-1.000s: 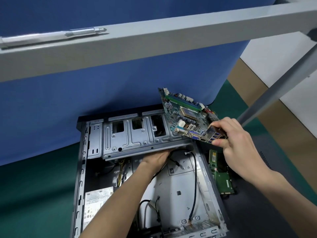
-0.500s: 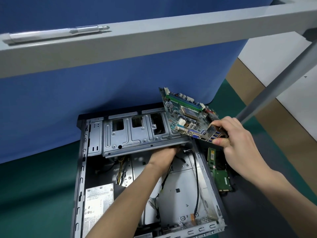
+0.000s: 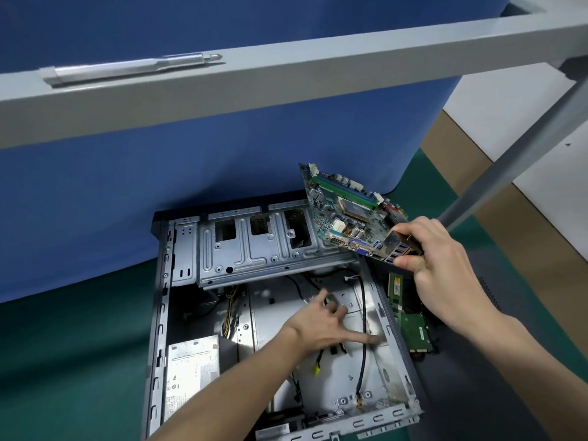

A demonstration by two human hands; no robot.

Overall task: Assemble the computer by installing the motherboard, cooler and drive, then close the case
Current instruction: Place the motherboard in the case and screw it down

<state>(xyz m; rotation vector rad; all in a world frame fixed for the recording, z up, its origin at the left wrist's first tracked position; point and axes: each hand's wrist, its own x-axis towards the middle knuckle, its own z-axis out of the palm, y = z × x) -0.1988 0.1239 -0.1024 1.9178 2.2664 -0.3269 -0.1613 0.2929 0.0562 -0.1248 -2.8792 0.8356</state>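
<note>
Heads up: your right hand (image 3: 445, 268) carries the whole blue-green motherboard with the silver port block (image 3: 346, 218) by one corner. Its fingers (image 3: 410, 230) pinch the port end, and the board hangs tilted in the air, up beyond your left fingers (image 3: 366, 338). It isn't in the grey metal computer case (image 3: 159, 313) yet. With a one-corner grip like that it could swing or slip. Its lower edge is right over the grey steel drive cage (image 3: 254, 249), so a knock there looks possible.

Bigger worry: the loose black cables (image 3: 362, 313) lie across the tray, right under and beside your left fingers. If they stay there, the board could land on them, pinch them, or not sit flat. Your left hand (image 3: 324, 323) is spread open and blurry, gripping nothing I can make out. The green memory stick (image 3: 395, 283) just below your right fingers, outside the case, could also get bumped.

Versus a second ago: your left hand was tucked under the drive cage edge, and now it's back over the tray with its fingers splayed. The board has barely moved.
</note>
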